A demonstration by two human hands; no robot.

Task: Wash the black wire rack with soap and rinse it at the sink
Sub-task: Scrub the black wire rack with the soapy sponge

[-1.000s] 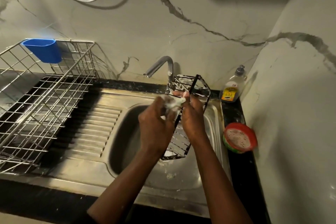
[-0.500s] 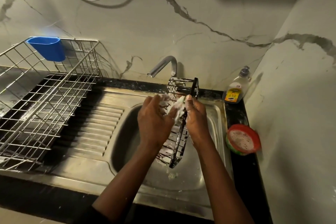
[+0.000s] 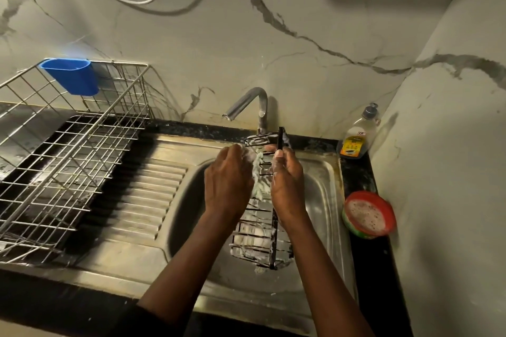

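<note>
Right grip [image 3: 287,183]: closed round the rack [image 3: 260,241] at its dark edge bar, thumb on top, holding it over the sink [image 3: 323,180].
Left grip [image 3: 228,180]: curled round a sudsy scrubber [image 3: 257,178], pressing it to the wires just beside the right.
Rack: on edge above the basin, its top end by the tap [image 3: 250,100] stem and its low end toward the front, with suds on the wires.
Change: a second ago it showed a broad face; now it is turned edge-on, and the scrubber sits lower along the wires.
Meaning: I'd say soaping continues on a fresh side, and rinsing hasn't begun.
Tap: no water that I can see.
Counter: a bottle [image 3: 356,137] and a red tub [image 3: 367,213] stand to the right.
</note>
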